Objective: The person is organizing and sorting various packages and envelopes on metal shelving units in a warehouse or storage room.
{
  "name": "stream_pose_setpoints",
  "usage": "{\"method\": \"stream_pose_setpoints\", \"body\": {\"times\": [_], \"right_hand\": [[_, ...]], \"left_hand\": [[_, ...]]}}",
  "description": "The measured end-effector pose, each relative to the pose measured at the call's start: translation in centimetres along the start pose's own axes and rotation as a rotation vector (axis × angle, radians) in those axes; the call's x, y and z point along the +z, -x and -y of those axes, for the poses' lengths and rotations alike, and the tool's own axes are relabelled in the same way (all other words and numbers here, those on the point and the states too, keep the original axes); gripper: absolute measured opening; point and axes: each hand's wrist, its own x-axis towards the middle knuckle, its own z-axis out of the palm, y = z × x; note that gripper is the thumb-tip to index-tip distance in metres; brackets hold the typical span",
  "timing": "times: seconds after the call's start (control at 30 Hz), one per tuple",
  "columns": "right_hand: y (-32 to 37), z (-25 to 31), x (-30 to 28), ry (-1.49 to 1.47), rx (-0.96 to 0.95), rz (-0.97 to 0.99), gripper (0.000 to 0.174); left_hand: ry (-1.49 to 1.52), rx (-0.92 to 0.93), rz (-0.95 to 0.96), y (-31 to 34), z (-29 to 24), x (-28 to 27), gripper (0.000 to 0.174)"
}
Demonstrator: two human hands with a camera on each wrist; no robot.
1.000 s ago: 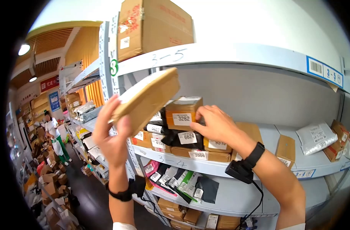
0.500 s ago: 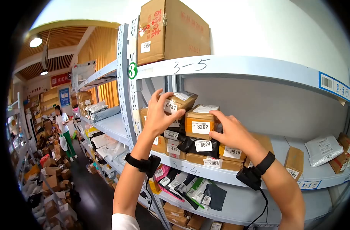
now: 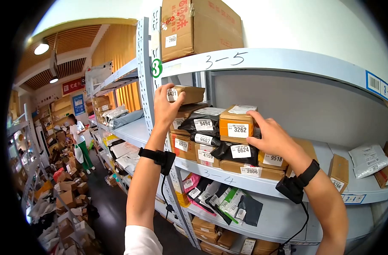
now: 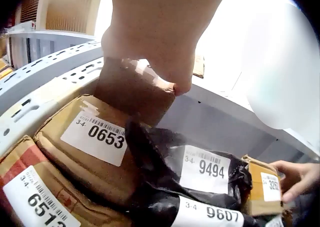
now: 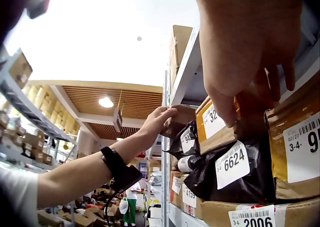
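My left hand (image 3: pixel 170 97) grips a flat brown parcel labelled 6431 (image 3: pixel 189 94) by its left end, on top of the stack at the left end of shelf 3-4 (image 3: pixel 262 186). In the left wrist view that parcel (image 4: pixel 132 89) lies above the cardboard box 0653 (image 4: pixel 95 137) and the black bag 9494 (image 4: pixel 210 169). My right hand (image 3: pixel 255 125) holds the right side of the orange box 3262 (image 3: pixel 237 125), thumb on its front. In the right wrist view my right hand's fingers (image 5: pixel 225 104) curl round that box (image 5: pixel 215 123), above the black bag 6624 (image 5: pixel 232 167).
A large carton (image 3: pixel 200 25) stands on shelf 3-5 above. Loose parcels (image 3: pixel 366 159) lie at the right of shelf 3-4, and bags (image 3: pixel 221 199) fill the shelf below. A person (image 3: pixel 80 142) stands in the aisle at the left among floor boxes (image 3: pixel 66 199).
My left hand has carried the brown parcel from the air at the left onto the top of the stack, label now facing out. My right hand has stayed on box 3262.
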Motion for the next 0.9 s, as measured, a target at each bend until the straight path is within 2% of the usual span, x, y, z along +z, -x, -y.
{"method": "stream_pose_setpoints", "body": {"times": [0.23, 0.4, 0.73, 0.83, 0.9], "right_hand": [[0.1, 0.7, -0.2, 0.021, 0.057, 0.032, 0.072], [0.0, 0.5, 0.0, 0.039, 0.05, 0.019, 0.073], [-0.1, 0.7, 0.1, 0.025, 0.086, 0.061, 0.072], [0.1, 1.0, 0.1, 0.037, 0.105, 0.065, 0.074], [0.3, 1.4, -0.2, 0.046, 0.126, 0.07, 0.075]], "left_hand": [[-0.009, 0.103, -0.017, -0.3, 1.1, 1.0, 0.047], [0.072, 0.226, -0.123, -0.2, 1.4, 1.7, 0.043], [0.139, 0.275, -0.195, -1.2, 0.3, 0.1, 0.042], [0.185, 0.252, -0.111, -1.3, 1.1, 1.1, 0.045], [0.175, 0.161, -0.018, -0.4, 3.0, 2.2, 0.044]]}}
